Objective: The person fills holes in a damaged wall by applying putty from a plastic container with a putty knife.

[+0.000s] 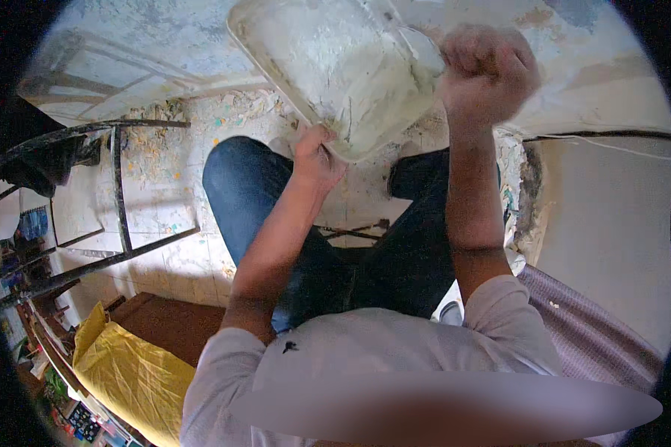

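Observation:
My left hand (pixel 319 155) grips the near corner of a pale rectangular tray (pixel 265 68), thumb over the rim. Wet whitish paste (pixel 369 89) is smeared over the inside of the tray, thickest toward its near right part. My right hand (pixel 490 73) is closed in a fist at the tray's right side, slightly blurred. From the fist a putty knife (pixel 422 49) reaches over the tray's right edge; its pale blade is coated and its handle is hidden in my fingers.
A patchy wall (pixel 156 45) rises ahead. Peeled paint flakes (pixel 160 138) litter the floor. At left stands a black metal frame (pixel 119 190); behind it lies a yellow cloth (pixel 138 372). A purplish woven sheet (pixel 581 324) lies at right, beside a grey panel (pixel 611 223).

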Demonstrator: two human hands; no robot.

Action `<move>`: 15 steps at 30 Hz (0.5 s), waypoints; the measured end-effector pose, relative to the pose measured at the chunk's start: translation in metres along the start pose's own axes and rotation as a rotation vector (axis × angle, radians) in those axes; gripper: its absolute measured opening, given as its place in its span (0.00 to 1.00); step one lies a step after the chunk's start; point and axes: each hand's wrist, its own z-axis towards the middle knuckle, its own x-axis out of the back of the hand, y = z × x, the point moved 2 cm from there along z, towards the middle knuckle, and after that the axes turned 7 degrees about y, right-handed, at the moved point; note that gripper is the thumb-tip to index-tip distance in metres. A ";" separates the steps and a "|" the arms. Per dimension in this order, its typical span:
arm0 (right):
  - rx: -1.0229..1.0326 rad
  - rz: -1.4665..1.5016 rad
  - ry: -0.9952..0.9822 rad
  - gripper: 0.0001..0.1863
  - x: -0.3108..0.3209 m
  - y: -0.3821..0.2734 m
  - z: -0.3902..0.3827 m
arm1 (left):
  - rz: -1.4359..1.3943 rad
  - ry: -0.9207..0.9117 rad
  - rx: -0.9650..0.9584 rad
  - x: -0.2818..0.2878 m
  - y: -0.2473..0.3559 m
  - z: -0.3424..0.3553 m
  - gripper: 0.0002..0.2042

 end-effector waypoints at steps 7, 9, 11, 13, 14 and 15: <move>-0.014 -0.030 0.021 0.10 0.016 0.010 -0.006 | -0.008 -0.039 -0.024 -0.017 0.004 -0.007 0.30; -0.029 -0.111 0.061 0.09 0.026 0.027 -0.014 | 0.102 -0.043 -0.074 -0.023 0.004 -0.008 0.29; -0.033 -0.183 0.110 0.09 0.019 0.028 -0.014 | 0.055 -0.007 -0.073 -0.026 0.006 -0.009 0.29; -0.024 0.042 -0.191 0.10 -0.003 -0.001 -0.009 | 0.002 0.037 -0.085 -0.023 0.011 -0.014 0.30; -0.017 0.033 -0.189 0.10 0.003 0.008 -0.013 | 0.024 0.020 -0.071 -0.025 0.008 -0.014 0.30; 0.399 -0.464 -0.098 0.10 0.014 0.023 -0.022 | 0.046 0.002 -0.056 -0.028 0.004 -0.014 0.31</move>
